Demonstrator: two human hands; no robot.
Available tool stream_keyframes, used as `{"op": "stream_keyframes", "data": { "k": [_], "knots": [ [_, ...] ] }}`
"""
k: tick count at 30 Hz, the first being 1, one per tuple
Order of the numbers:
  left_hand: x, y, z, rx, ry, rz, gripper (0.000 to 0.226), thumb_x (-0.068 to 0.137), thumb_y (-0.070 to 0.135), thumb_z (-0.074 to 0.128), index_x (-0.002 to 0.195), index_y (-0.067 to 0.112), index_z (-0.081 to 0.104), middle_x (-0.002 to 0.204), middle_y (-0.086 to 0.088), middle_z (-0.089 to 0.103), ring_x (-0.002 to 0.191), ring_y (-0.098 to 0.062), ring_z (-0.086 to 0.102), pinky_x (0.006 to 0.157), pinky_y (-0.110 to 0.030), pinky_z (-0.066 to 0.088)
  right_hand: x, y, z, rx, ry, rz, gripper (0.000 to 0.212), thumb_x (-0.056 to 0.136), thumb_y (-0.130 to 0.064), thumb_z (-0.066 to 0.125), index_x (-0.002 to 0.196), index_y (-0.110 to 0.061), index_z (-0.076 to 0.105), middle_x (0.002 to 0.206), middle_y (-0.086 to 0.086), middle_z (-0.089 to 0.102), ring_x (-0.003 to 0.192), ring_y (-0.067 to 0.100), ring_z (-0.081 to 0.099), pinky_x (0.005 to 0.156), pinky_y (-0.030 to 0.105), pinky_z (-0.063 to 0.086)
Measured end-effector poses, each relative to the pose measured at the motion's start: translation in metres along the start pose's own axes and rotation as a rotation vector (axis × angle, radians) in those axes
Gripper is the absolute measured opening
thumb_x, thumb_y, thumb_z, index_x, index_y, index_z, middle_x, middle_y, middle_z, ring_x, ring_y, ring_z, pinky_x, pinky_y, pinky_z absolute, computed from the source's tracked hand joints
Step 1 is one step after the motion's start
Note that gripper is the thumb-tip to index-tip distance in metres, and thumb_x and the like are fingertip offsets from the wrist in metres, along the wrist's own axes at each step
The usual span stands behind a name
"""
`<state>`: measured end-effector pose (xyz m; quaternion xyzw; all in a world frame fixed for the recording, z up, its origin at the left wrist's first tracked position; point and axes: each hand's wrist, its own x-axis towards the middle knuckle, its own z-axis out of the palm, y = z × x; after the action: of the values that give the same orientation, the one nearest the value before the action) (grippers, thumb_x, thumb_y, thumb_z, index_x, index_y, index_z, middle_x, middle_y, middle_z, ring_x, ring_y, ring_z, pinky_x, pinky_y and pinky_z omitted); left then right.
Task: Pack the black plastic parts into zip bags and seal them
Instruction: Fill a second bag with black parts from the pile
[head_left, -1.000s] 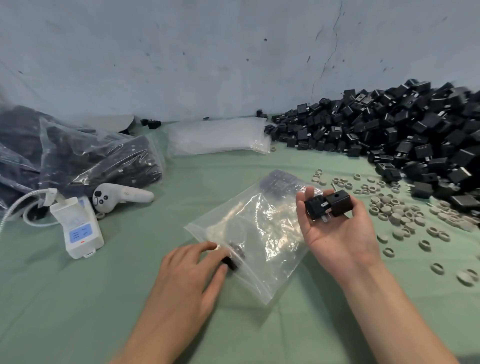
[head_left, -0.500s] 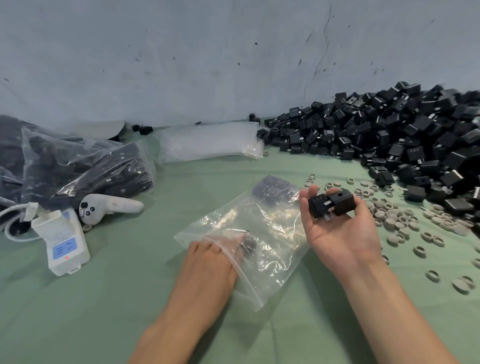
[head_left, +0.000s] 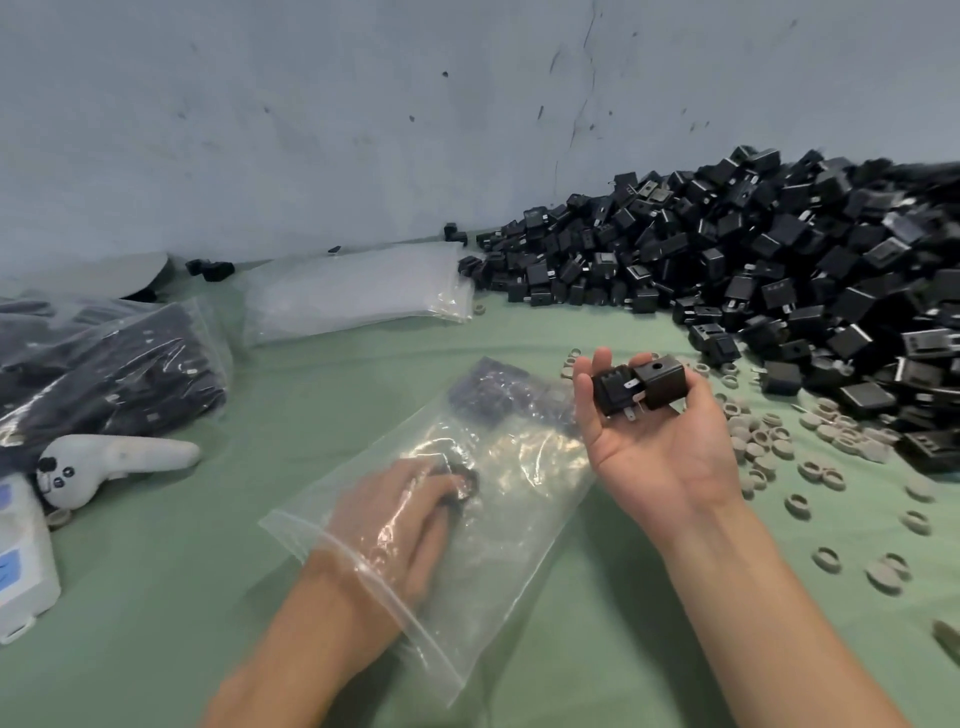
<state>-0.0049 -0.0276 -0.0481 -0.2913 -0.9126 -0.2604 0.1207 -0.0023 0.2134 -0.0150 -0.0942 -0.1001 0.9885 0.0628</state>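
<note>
Reaches left grip (head_left: 400, 519) wrist-deep into clear plastic zip bag (head_left: 519, 545) on green counter (head_left: 182, 597), likely seating a dark part (head_left: 460, 486); hold unclear through film. Cradles two black cube-shaped plastic parts (head_left: 639, 387) in half-curled, palm-up right grip (head_left: 670, 452), probably staged for loading.

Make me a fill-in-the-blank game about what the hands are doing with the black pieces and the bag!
1. The left hand, gripping a black part, is ___ the zip bag.
2. The right hand holds ___ black plastic parts.
3. The pile of black parts lies on the person's ___ side.
4. The grey rings lie on a ___ cloth.
Missing words: inside, two, right, green.
</note>
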Motion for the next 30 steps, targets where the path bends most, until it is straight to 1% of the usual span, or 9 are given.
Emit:
{"op": "stream_keyframes", "data": {
  "k": [3,8,10,13,16,19,22,27,30],
  "knots": [
    [0.009,0.001,0.008,0.089,-0.087,0.083,0.038,0.100,0.036,0.039,0.126,0.023,0.064,0.123,0.005,0.062,0.106,-0.021,0.061,0.091,-0.041,0.049,0.002,-0.002,-0.001,-0.004,0.006,-0.001,0.029,0.095,-0.034,0.052,0.079,-0.012,0.064,0.110,0.012,0.066,0.094,0.033,0.070,0.072,0.037,0.062],
    [0.027,0.012,0.020,0.112,-0.028,0.098,0.032,0.096,0.025,0.055,0.125,0.020,0.067,0.129,0.002,0.063,0.116,-0.024,0.060,0.101,-0.036,0.042,0.003,-0.005,-0.001,0.003,-0.012,-0.014,0.017,0.077,-0.030,0.062,0.081,-0.013,0.063,0.112,0.012,0.066,0.094,0.032,0.070,0.072,0.037,0.062],
    [0.036,0.014,0.027,0.120,-0.071,0.077,0.035,0.096,0.022,0.059,0.131,0.023,0.062,0.132,0.003,0.059,0.121,-0.023,0.055,0.103,-0.038,0.040,0.004,-0.007,-0.002,0.012,-0.009,-0.016,0.018,0.080,-0.031,0.061,0.082,-0.013,0.063,0.110,0.012,0.067,0.095,0.032,0.070,0.072,0.038,0.062],
    [0.047,0.016,0.037,0.158,-0.090,0.071,0.037,0.098,0.026,0.053,0.135,0.028,0.057,0.136,0.008,0.054,0.126,-0.017,0.048,0.107,-0.034,0.035,0.004,-0.010,-0.003,0.024,0.014,-0.030,0.025,0.093,-0.033,0.054,0.080,-0.013,0.063,0.106,0.013,0.068,0.092,0.033,0.071,0.072,0.038,0.062],
    [0.055,0.021,0.044,0.176,-0.052,0.057,0.033,0.099,0.027,0.052,0.131,0.026,0.060,0.134,0.004,0.057,0.123,-0.022,0.051,0.102,-0.037,0.039,0.006,-0.014,-0.003,0.038,0.016,-0.036,0.025,0.093,-0.031,0.053,0.080,-0.013,0.063,0.106,0.013,0.069,0.091,0.033,0.071,0.074,0.038,0.062],
    [0.061,0.024,0.049,0.176,0.005,0.032,0.032,0.097,0.025,0.056,0.129,0.024,0.062,0.126,-0.003,0.060,0.113,-0.028,0.056,0.097,-0.042,0.044,0.007,-0.016,-0.003,0.038,-0.009,-0.040,0.013,0.079,-0.026,0.060,0.079,-0.013,0.063,0.106,0.012,0.068,0.092,0.032,0.071,0.078,0.037,0.062],
    [0.066,0.025,0.054,0.181,0.015,0.023,0.031,0.098,0.025,0.054,0.128,0.024,0.061,0.116,-0.003,0.059,0.106,-0.028,0.057,0.093,-0.044,0.046,0.009,-0.016,-0.004,0.048,-0.022,-0.036,0.015,0.073,-0.027,0.062,0.080,-0.013,0.063,0.106,0.012,0.068,0.093,0.032,0.070,0.081,0.037,0.061],
    [0.072,0.021,0.059,0.188,0.015,0.013,0.035,0.095,0.022,0.056,0.130,0.023,0.060,0.128,-0.002,0.058,0.115,-0.028,0.056,0.096,-0.046,0.047,0.012,-0.017,-0.005,0.063,-0.011,-0.012,0.022,0.087,-0.031,0.058,0.078,-0.012,0.064,0.106,0.013,0.067,0.094,0.033,0.070,0.080,0.038,0.061],
    [0.071,0.020,0.062,0.186,0.061,0.026,0.036,0.091,0.016,0.063,0.127,0.018,0.064,0.131,-0.004,0.061,0.112,-0.032,0.060,0.093,-0.047,0.050,0.011,-0.018,-0.004,0.070,-0.029,-0.009,0.015,0.077,-0.028,0.062,0.080,-0.013,0.064,0.107,0.012,0.067,0.095,0.033,0.070,0.080,0.037,0.061]
  ]
}}
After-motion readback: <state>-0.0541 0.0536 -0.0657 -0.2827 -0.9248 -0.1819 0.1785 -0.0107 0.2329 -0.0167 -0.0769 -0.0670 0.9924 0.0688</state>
